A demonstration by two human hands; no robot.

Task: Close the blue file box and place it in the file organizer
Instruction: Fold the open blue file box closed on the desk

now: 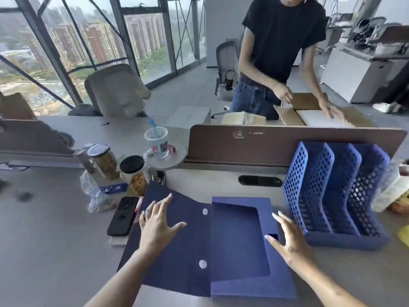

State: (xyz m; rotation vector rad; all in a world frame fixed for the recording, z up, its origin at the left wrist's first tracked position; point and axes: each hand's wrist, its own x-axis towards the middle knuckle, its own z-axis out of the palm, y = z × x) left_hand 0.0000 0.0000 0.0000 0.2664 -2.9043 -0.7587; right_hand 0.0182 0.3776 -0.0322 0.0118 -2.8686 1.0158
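Note:
The blue file box (239,244) lies open and flat on the desk in front of me, its lid flap (181,258) spread out to the left with two white snap dots showing. My left hand (157,224) rests palm down on that flap, fingers spread. My right hand (292,242) hovers with fingers apart over the box's right edge, holding nothing. The blue mesh file organizer (332,196) stands just right of the box, its three slots holding nothing.
A black phone (122,216) lies left of the flap. Jars (104,160), a plastic cup (158,142) and a plastic bag (93,193) crowd the back left. A brown divider (287,140) runs behind. A person in black handles cardboard beyond it.

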